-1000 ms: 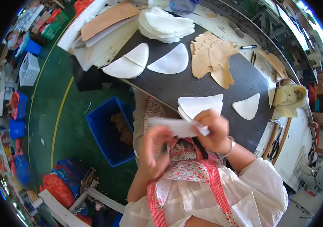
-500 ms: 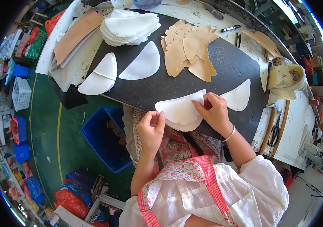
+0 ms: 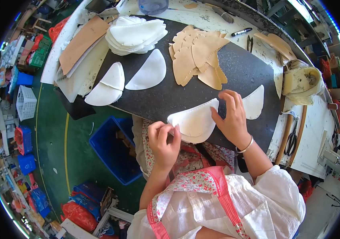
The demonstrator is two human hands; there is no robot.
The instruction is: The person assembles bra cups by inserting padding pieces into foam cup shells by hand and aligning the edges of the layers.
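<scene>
The small stack of white curved pieces (image 3: 194, 123) lies at the near edge of the dark work board (image 3: 241, 59), between the two hands. Left hand (image 3: 164, 145): fingers bent, at the stack's left end; whether it pinches a piece cannot be determined. Right hand (image 3: 233, 119): thumb and fingers spread apart, beside the stack's right end.
</scene>
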